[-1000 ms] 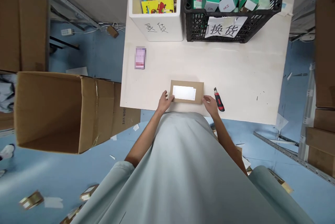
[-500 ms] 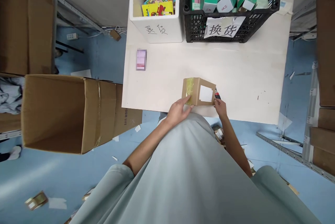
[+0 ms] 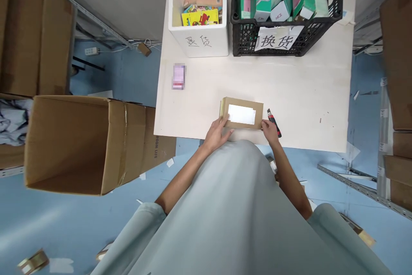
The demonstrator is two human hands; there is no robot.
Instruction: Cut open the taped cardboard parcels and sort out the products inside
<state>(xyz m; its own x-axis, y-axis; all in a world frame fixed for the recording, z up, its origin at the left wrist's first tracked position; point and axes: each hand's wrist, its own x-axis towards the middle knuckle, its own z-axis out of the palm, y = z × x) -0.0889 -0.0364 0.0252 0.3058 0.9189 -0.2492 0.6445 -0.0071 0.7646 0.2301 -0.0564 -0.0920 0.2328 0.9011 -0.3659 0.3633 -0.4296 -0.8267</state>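
A small brown cardboard box with a white label on its upper face lies near the front edge of the white table. My left hand holds the box at its left end, thumb and fingers apart around the near corner. At the opposite end, my right hand pinches the near right corner. Just beyond the right hand a red and black utility knife rests on the table, partly beside the fingers. Yellowish tape shows at the box's left end.
At the back stand a white foam bin with colourful packets and a black plastic crate of green boxes. A small blurred purple item lies on the left. A large open carton stands left of the table.
The box has turned over toward lying flat, so its label now faces up and the taped side is mostly out of sight. More of the utility knife shows.
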